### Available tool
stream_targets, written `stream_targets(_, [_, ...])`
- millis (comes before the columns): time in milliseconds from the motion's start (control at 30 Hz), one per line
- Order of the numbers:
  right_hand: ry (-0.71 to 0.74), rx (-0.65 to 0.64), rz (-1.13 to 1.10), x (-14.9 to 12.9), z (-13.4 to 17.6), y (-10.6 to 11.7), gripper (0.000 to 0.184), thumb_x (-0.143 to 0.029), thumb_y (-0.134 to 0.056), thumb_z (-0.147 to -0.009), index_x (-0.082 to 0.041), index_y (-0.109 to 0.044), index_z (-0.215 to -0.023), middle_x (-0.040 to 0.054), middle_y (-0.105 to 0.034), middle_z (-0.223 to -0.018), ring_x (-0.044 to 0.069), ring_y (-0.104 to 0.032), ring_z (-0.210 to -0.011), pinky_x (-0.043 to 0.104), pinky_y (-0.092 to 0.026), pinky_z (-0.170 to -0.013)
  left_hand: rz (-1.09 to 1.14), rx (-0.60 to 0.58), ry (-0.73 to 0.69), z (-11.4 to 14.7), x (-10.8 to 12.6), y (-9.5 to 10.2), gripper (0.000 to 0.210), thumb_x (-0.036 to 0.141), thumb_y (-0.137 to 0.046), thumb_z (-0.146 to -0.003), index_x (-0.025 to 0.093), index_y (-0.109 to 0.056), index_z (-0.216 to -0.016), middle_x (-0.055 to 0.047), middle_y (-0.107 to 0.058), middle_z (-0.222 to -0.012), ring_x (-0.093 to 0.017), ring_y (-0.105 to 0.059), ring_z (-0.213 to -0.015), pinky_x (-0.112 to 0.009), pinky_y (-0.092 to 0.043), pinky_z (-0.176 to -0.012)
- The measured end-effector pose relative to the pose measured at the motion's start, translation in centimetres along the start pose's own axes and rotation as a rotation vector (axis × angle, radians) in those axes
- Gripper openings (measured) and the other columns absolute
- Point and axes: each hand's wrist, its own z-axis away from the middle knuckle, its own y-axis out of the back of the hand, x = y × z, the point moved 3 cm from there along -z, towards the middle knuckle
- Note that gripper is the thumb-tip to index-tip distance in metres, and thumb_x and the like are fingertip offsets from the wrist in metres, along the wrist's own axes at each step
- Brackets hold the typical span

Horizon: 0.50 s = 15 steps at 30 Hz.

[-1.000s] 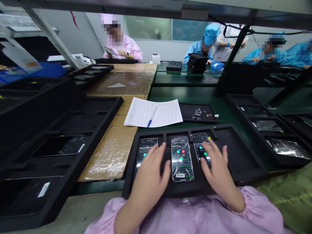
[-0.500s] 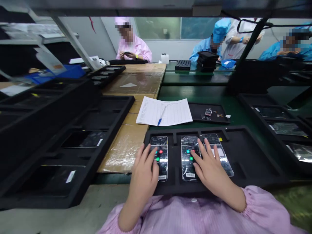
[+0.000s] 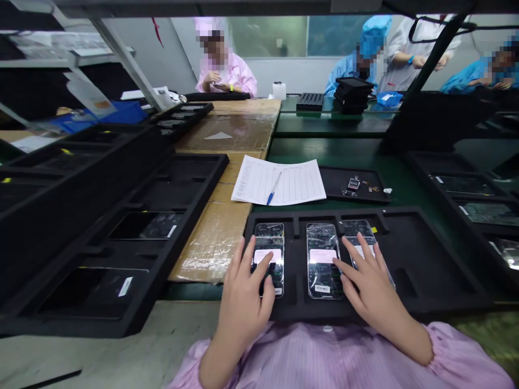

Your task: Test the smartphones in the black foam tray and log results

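Observation:
Three smartphones lie in a black foam tray point(image 3: 430, 254) in front of me. My left hand point(image 3: 245, 292) is open over the left phone point(image 3: 278, 246), its index fingertip at a white pop-up box on the lit screen. My right hand point(image 3: 371, 275) is open too, fingers spread, with its index fingertip at the edge of a similar white box on the middle phone point(image 3: 322, 273). The right phone point(image 3: 357, 227) lies slightly tilted in the tray, partly covered by my right fingers. Barcode labels show near the lower ends of the left and middle phones.
Behind the tray lie a printed form point(image 3: 298, 181) with a blue pen point(image 3: 273, 189) and a shallow black tray point(image 3: 336, 181) holding small parts. More phone trays stand at left point(image 3: 194, 216) and right point(image 3: 436, 200). Several co-workers point(image 3: 227, 70) sit or stand across the bench.
The red and green icons on the left and middle screens have given way to white pop-up boxes. My right hand has shifted slightly right and down; both hands stay open.

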Motion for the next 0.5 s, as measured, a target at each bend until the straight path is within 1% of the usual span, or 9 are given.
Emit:
stream_targets(67, [0.014, 0.018, -0.020, 0.2, 0.2, 0.2, 0.033, -0.022, -0.046, -0.098, -0.022, -0.071, -0.119, 0.0108, -0.052, -0.153, 0.038, -0.026, -0.153, 0.073, -0.025, -0.118, 0.000, -0.024, -0.028, 0.3, 0.2, 0.1, 0.041, 0.016, -0.045, -0.094, 0.018, -0.063, -0.131, -0.016, -0.036, -0.162, -0.037, -0.021, -0.155, -0.063, -0.041, -0.114])
stream_targets(133, [-0.019, 0.079, -0.056, 0.9, 0.5, 0.8, 0.033, -0.022, -0.045, -0.098, -0.021, -0.070, -0.119, 0.0112, -0.053, -0.151, 0.036, -0.030, -0.152, 0.071, -0.025, -0.119, 0.003, -0.056, -0.060, 0.5, 0.4, -0.1, 0.043, 0.016, -0.046, -0.094, 0.018, -0.062, -0.133, -0.016, -0.033, -0.164, -0.037, -0.020, -0.156, -0.061, -0.042, -0.113])
stream_targets(233, [-0.124, 0.188, -0.087, 2.8, 1.3, 2.0, 0.030, -0.023, -0.044, -0.098, -0.022, -0.069, -0.116, 0.0111, -0.057, -0.147, 0.033, -0.036, -0.150, 0.069, -0.025, -0.120, -0.021, -0.085, -0.070, 0.4, 0.5, -0.6, 0.044, 0.018, -0.048, -0.093, 0.020, -0.062, -0.135, -0.015, -0.029, -0.166, -0.039, -0.019, -0.156, -0.063, -0.041, -0.113])
stream_targets(367, [-0.240, 0.271, -0.064, 5.2, 2.3, 3.4, 0.027, -0.024, -0.045, -0.098, -0.022, -0.070, -0.110, 0.0118, -0.062, -0.140, 0.032, -0.041, -0.147, 0.067, -0.028, -0.120, -0.052, -0.083, -0.064, 0.2, 0.3, -1.2, 0.041, 0.022, -0.047, -0.096, 0.021, -0.062, -0.134, -0.014, -0.023, -0.168, -0.042, -0.015, -0.156, -0.069, -0.035, -0.115])
stream_targets(400, [-0.255, 0.282, -0.055, 5.7, 2.4, 3.6, 0.027, -0.024, -0.046, -0.098, -0.021, -0.070, -0.109, 0.0122, -0.063, -0.139, 0.032, -0.042, -0.146, 0.066, -0.029, -0.119, -0.050, -0.076, -0.061, 0.2, 0.2, -1.2, 0.043, 0.022, -0.046, -0.096, 0.021, -0.058, -0.138, -0.015, -0.023, -0.168, -0.041, -0.014, -0.156, -0.069, -0.035, -0.115])
stream_targets(500, [-0.282, 0.285, -0.037, 6.4, 2.7, 3.6, 0.026, -0.023, -0.047, -0.097, -0.021, -0.071, -0.106, 0.0119, -0.066, -0.134, 0.033, -0.045, -0.144, 0.066, -0.034, -0.117, -0.040, -0.053, -0.040, 0.1, -0.2, -1.4, 0.054, 0.023, -0.042, -0.098, 0.021, -0.040, -0.152, -0.018, -0.023, -0.167, -0.040, -0.011, -0.157, -0.072, -0.033, -0.116])
